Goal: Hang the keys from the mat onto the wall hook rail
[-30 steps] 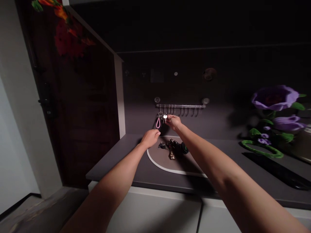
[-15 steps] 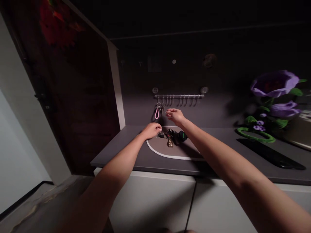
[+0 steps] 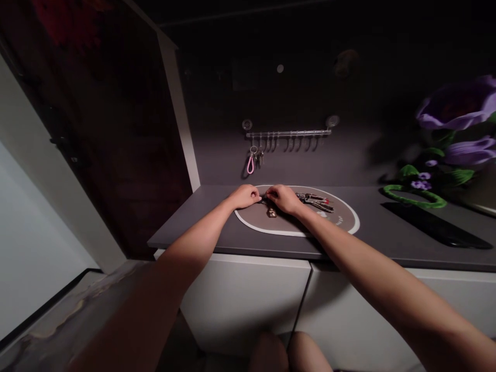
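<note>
Over the left part of an oval mat (image 3: 294, 231) with a white rim, my left hand (image 3: 245, 196) pinches a small dark item too small to make out. Close beside it on the right, my right hand (image 3: 283, 198) has its fingertips closed at the same dark cluster. A gold-coloured keychain tag (image 3: 272, 212) lies on the mat just below the fingertips. To the right of my right hand lies a bunch of keys (image 3: 318, 201). On the wall behind, a pink loop keyring (image 3: 250, 164) and small keys (image 3: 260, 157) hang from a rail.
The clear hook rail (image 3: 289, 134) is fixed to the wall above the grey counter (image 3: 217, 235). At the right stand purple flowers (image 3: 470, 151) by a green ring (image 3: 416, 199) and a long black object (image 3: 437, 226). A dark door is at the left.
My right hand has come down from near the hanging keys to the mat, beside my left hand. The view has tilted down, and the keys on the right of the mat now show.
</note>
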`<state>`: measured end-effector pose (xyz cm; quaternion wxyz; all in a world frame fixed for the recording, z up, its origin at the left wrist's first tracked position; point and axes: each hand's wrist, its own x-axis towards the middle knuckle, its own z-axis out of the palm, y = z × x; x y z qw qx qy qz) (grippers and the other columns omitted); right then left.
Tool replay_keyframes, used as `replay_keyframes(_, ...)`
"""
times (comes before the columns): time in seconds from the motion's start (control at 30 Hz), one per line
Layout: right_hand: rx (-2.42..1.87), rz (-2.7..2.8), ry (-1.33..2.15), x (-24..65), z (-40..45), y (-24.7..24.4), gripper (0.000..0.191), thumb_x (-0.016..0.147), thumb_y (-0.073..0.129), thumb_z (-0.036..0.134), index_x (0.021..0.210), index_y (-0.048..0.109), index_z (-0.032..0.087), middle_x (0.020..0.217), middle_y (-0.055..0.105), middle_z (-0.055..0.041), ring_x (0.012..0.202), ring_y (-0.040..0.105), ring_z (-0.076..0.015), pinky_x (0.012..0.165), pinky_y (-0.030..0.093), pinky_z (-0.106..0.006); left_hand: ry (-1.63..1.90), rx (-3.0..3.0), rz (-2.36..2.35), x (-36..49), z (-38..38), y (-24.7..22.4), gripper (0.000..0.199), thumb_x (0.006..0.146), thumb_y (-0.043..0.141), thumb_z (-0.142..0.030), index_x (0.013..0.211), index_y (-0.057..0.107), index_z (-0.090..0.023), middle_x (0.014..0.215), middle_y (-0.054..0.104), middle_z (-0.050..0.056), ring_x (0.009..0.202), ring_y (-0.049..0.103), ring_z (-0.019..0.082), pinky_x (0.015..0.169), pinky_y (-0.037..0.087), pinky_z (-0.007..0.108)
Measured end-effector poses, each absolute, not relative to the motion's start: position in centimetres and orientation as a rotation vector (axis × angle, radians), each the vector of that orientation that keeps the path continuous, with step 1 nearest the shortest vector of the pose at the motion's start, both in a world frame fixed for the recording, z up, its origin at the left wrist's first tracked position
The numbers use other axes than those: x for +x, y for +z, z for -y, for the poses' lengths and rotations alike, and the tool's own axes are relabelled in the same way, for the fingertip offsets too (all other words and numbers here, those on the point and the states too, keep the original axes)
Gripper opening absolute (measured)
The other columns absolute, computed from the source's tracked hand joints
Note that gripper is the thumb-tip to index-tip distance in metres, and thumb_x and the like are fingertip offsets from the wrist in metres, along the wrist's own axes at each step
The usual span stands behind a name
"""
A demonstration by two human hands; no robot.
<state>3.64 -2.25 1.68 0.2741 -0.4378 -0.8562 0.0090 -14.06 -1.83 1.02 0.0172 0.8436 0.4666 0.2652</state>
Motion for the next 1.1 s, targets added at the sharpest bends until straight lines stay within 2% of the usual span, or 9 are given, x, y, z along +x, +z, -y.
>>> replay_keyframes(0.3, -1.232, 2.338, -0.04, 3.48, 1.79, 1.04, 0.02, 0.078, 0.051, 0.023, 0.091, 0.065, 0.018, 0.094, 0.065, -0.0075, 0.084, 0.058, -0.0169, 0.072, 0.039, -0.024, 0.829, 2.655, -1.437, -13.76, 1.68, 1.01, 0.019, 0.072, 0.049, -0.02, 0.074, 0.067, -0.013, 0.073, 0.063, 0.004, 0.066, 0.052, 0.012, 0.063, 0.038, 0.022)
replay_keyframes(0.53, -1.223, 2.357, -0.039, 3.55, 1.82, 1.21, 0.021, 0.078, 0.051, 0.027, 0.092, 0.065, 0.018, 0.094, 0.065, -0.0071, 0.083, 0.057, -0.0167, 0.071, 0.038, -0.023, 0.923, 2.598, -1.334, -13.59, 1.87, 1.46, 0.018, 0.074, 0.05, -0.02, 0.077, 0.066, -0.013, 0.073, 0.06, 0.003, 0.066, 0.051, 0.011, 0.066, 0.039, 0.023)
replay_keyframes(0.83, -1.213, 2.246, 0.071, 3.48, 1.74, 1.23, 0.015, 0.077, 0.053, 0.027, 0.084, 0.061, 0.017, 0.085, 0.064, -0.0059, 0.074, 0.055, -0.0139, 0.066, 0.036, -0.022, 1.162, 2.388, -1.212, -13.55, 1.72, 1.66, 0.013, 0.073, 0.054, -0.02, 0.077, 0.064, -0.012, 0.077, 0.06, 0.003, 0.072, 0.052, 0.011, 0.072, 0.04, 0.025)
replay_keyframes(1.1, -1.091, 2.109, 0.229, 3.58, 1.76, 1.36, 0.014, 0.074, 0.055, 0.028, 0.081, 0.058, 0.016, 0.078, 0.063, -0.0033, 0.068, 0.052, -0.0121, 0.066, 0.037, -0.023, 1.252, 1.899, -1.053, -13.48, 1.61, 1.52, 0.022, 0.07, 0.059, -0.029, 0.08, 0.06, -0.009, 0.067, 0.058, 0.001, 0.058, 0.049, 0.007, 0.062, 0.041, 0.023)
